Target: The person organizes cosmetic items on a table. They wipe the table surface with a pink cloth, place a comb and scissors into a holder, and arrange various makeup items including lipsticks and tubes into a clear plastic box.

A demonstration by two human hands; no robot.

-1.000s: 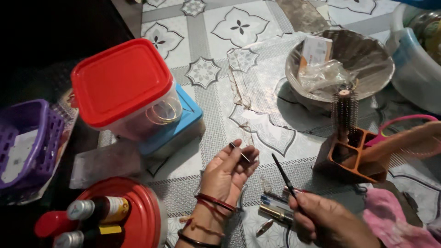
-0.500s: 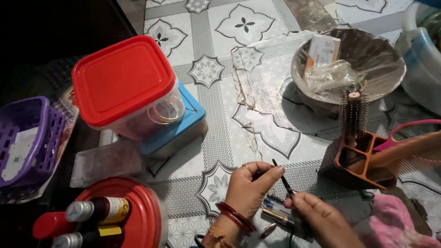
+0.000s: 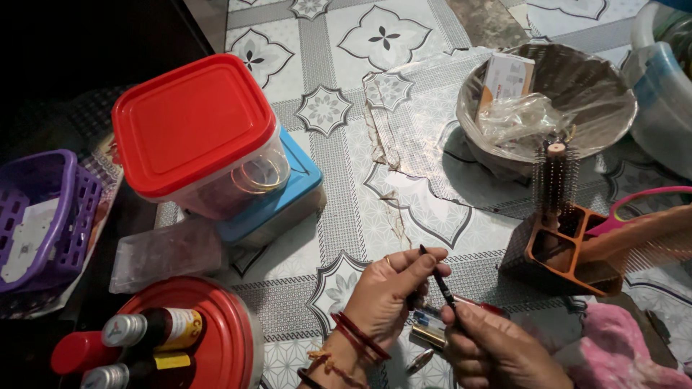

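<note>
Lidded tub [image 3: 194, 130] atop flat box [image 3: 288, 194], basket [image 3: 43, 216] left, bowl [image 3: 548, 101] far right, brush [image 3: 555, 180] in organizer [image 3: 569, 252].

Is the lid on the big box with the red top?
Shut. The red lid sits flat on the clear box, covering its whole top.

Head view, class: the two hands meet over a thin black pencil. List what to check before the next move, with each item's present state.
1. Right hand holds the black pencil firmly: ok.
2. Left hand pinches a small dark piece near the pencil's tip: ok; what the piece is, cannot tell.
3. Pencil tip lined up with that piece: cannot tell.
4. Small tubes lie on the table under the hands: not ok.
5. Orange holder stands upright beside the right hand: ok.
</note>
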